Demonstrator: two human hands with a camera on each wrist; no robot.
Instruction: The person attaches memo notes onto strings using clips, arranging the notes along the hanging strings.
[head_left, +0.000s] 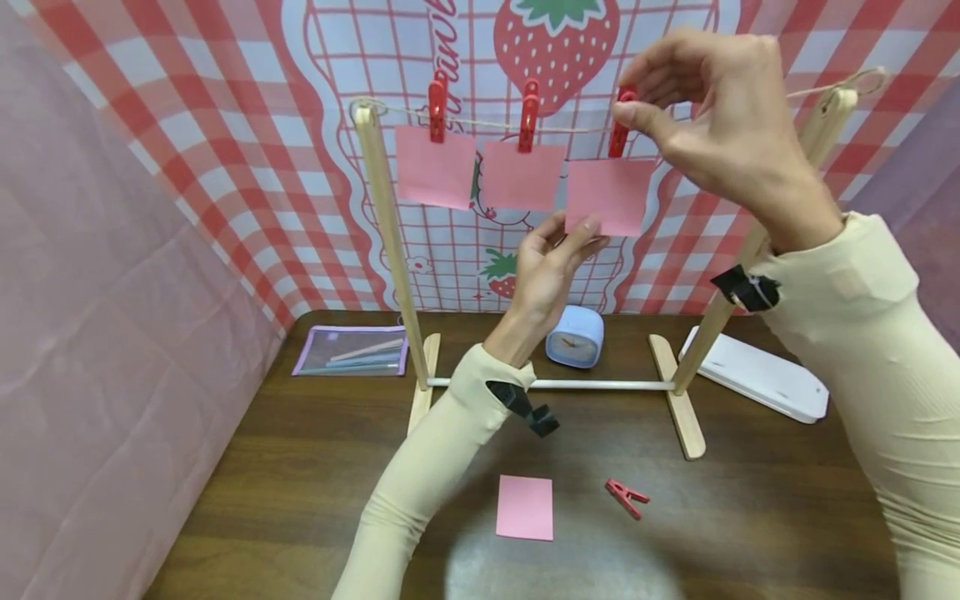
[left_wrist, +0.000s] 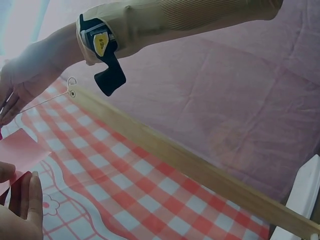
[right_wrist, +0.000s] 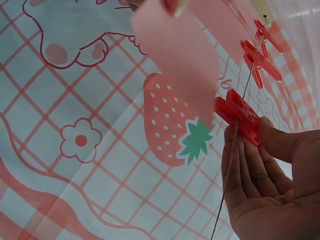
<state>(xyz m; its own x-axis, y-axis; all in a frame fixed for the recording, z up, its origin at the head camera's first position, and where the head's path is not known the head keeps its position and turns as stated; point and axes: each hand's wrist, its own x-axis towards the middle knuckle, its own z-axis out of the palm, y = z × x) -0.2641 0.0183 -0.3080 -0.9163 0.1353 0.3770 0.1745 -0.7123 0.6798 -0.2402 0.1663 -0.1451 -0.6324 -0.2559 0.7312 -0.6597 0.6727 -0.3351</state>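
Observation:
My right hand (head_left: 738, 125) pinches a red clothespin (head_left: 619, 137) between thumb and fingers at the string (head_left: 487, 124). In the right wrist view this clothespin (right_wrist: 239, 116) straddles the string. Just below its tip is a pink paper note (head_left: 611, 193); whether the clip bites the note's top edge I cannot tell. My left hand (head_left: 546, 271) pinches that note's lower edge between thumb and fingers. To the left, two pink notes hang from the string, one under a red clothespin (head_left: 437, 108) and the other under a second clothespin (head_left: 528, 117).
A wooden frame (head_left: 393, 242) carries the string, with a white bar (head_left: 592, 385) low across it. On the table (head_left: 300, 483) lie another pink note (head_left: 525, 508), a red clothespin (head_left: 627, 498), a mesh pouch (head_left: 352, 352) and a white case (head_left: 757, 379). A blue clock (head_left: 575, 337) stands behind the bar.

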